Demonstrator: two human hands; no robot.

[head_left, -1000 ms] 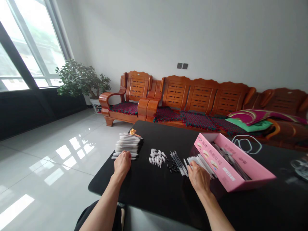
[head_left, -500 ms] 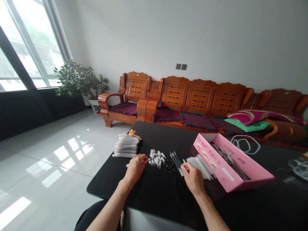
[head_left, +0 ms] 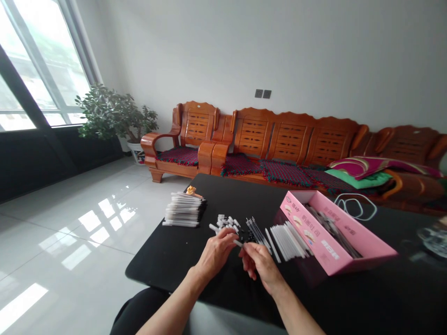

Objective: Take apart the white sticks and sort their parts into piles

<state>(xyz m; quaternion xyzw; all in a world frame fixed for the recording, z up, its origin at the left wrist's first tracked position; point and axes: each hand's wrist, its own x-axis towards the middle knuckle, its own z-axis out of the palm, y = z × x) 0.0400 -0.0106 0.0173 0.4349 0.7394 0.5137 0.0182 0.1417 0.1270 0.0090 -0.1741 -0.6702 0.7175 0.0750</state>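
My left hand and my right hand are close together over the front of the table, fingers pinched. A short white pen part spans the gap between their fingertips; whether it is a cap or a barrel end I cannot tell. Just beyond my left hand lies a heap of white pen caps, partly hidden by the fingers. Small black plugs and dark thin refills lie beyond my right hand. To their right is a row of white pen barrels, with one barrel lying apart.
A stack of pens with black ends lies at the table's left, beside a small orange figure. On the right stands a pink box holding dark strips, with a white cable loop behind it. A wooden sofa lines the wall.
My left hand has moved right and my right hand left, away from the barrels, so they meet over the table's front. A white part now shows between them.
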